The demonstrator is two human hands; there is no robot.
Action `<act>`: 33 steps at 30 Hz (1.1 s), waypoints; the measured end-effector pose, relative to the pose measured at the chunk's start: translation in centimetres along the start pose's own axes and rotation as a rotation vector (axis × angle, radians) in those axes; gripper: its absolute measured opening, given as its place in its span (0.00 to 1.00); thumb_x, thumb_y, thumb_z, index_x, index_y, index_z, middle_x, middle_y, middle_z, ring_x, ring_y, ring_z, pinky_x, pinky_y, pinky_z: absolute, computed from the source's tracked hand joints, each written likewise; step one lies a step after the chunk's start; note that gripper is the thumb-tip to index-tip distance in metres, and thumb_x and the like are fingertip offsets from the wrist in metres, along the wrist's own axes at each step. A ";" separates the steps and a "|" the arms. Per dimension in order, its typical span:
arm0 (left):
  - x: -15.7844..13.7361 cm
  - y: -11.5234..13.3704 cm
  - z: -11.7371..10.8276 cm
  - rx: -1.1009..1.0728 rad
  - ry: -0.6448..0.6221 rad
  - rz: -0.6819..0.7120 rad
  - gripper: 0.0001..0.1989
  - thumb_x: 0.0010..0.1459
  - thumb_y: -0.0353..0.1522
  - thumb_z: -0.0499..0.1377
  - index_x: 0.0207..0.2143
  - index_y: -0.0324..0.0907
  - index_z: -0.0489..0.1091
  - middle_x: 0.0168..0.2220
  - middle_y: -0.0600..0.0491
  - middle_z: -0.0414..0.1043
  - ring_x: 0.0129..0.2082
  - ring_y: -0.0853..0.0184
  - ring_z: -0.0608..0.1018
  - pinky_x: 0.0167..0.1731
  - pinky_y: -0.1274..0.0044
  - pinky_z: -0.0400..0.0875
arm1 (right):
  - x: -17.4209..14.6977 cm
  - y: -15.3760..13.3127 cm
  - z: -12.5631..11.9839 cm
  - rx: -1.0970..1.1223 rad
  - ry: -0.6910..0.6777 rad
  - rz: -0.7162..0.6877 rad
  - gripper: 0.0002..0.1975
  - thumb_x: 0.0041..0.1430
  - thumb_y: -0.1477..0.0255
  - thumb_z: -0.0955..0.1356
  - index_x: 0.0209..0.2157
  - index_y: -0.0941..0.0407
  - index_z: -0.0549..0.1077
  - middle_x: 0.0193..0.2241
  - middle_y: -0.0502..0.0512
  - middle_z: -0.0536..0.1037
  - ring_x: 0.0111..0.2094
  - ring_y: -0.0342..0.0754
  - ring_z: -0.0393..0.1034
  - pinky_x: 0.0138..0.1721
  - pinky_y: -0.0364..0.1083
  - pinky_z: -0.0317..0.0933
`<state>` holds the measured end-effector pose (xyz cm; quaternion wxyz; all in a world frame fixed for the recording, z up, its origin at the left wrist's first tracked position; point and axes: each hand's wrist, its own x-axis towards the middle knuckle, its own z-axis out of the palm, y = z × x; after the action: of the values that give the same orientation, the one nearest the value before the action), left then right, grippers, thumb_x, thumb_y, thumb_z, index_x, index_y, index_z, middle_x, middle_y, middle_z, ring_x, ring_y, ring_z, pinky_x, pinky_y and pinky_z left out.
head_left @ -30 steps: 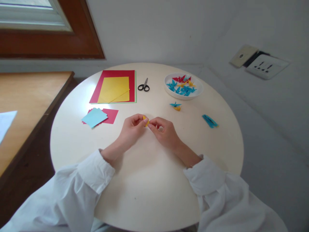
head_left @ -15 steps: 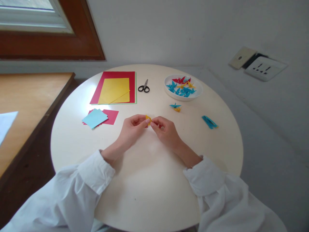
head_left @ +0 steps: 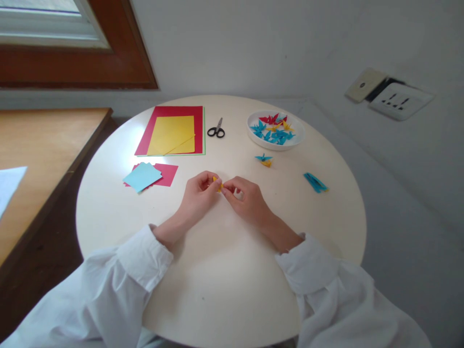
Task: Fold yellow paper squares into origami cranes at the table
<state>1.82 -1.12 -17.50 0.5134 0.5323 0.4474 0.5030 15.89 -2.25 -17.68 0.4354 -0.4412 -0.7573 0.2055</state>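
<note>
Between my fingertips is a small folded piece of yellow paper point(head_left: 218, 184), mostly covered by the fingers. My left hand point(head_left: 200, 191) pinches it from the left with thumb and fingers. From the right, my right hand point(head_left: 246, 195) pinches its other end. Beyond the hands lie a blue and a yellow folded paper piece point(head_left: 264, 160), close together; the blue one looks like a crane. Further back, a white dish point(head_left: 255, 140) holds several red, blue and yellow paper cranes point(head_left: 277, 135).
The round white table point(head_left: 217, 270) carries light-blue squares point(head_left: 142, 177) over red paper point(head_left: 168, 175) at left. Behind them lie red sheets point(head_left: 198, 130) under yellow paper point(head_left: 172, 135). Black-handled scissors point(head_left: 216, 130) lie beside these. Folded blue strips point(head_left: 315, 182) rest at right.
The yellow folded paper has shifted slightly left and down and is turned differently between my fingers. My right hand has moved a little left with it. Other things stay put.
</note>
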 end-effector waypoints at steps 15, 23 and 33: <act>0.0 0.6 -0.1 -0.096 -0.008 -0.038 0.12 0.51 0.38 0.59 0.24 0.37 0.71 0.25 0.52 0.71 0.29 0.68 0.74 0.37 0.72 0.70 | 0.1 0.3 -0.1 -0.011 0.042 0.064 0.04 0.54 0.75 0.65 0.27 0.57 0.70 0.24 0.50 0.73 0.24 0.41 0.63 0.27 0.41 0.57; 0.1 0.6 0.0 -0.122 0.015 -0.053 0.10 0.50 0.37 0.60 0.25 0.37 0.71 0.25 0.53 0.72 0.30 0.68 0.75 0.39 0.71 0.71 | 0.2 0.6 -0.3 0.004 0.047 0.128 0.04 0.54 0.74 0.65 0.29 0.57 0.71 0.25 0.51 0.74 0.26 0.41 0.65 0.26 0.41 0.57; 0.2 0.3 -0.1 0.038 0.019 -0.030 0.09 0.51 0.36 0.58 0.24 0.38 0.69 0.25 0.53 0.71 0.29 0.68 0.74 0.36 0.72 0.70 | 0.3 0.3 -0.2 0.167 0.122 0.315 0.05 0.49 0.70 0.68 0.26 0.55 0.67 0.21 0.46 0.69 0.22 0.40 0.63 0.24 0.41 0.57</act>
<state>1.72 -0.96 -17.15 0.5064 0.5303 0.4698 0.4916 16.10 -1.82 -17.62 0.4782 -0.5283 -0.6314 0.3059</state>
